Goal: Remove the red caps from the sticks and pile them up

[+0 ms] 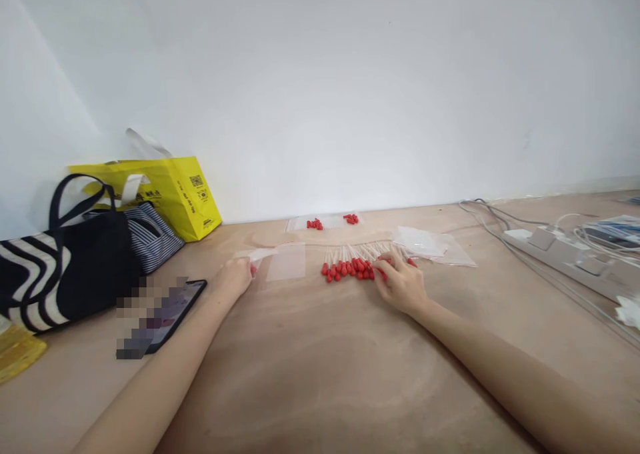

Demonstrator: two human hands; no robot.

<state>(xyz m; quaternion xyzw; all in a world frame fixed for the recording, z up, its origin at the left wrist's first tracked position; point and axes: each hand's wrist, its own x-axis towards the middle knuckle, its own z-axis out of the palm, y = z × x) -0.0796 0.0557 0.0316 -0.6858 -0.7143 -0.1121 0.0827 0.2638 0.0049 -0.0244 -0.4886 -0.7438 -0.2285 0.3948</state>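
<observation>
A row of glass-like droppers with red bulbs (pixel 345 267) lies on the wooden table, bulbs toward me and clear stems pointing away. My right hand (pixel 403 284) is at the row's right end, fingers bent and pinched on a dropper there; its fingertips are partly hidden. To the left, my left hand (pixel 233 277) is closed on a clear plastic bag (pixel 257 254). A red bit shows by its fingers, too blurred to make out. Between the hands lies a flat clear bag (pixel 287 262). More clear zip bags (pixel 423 242) are piled beyond my right hand.
Bagged droppers (pixel 327 222) lie near the wall. On the left are a phone (pixel 175 314), a black striped bag (pixel 75 261) and a yellow carrier bag (pixel 195 201). A white power strip (pixel 570 257) with cables stands on the right.
</observation>
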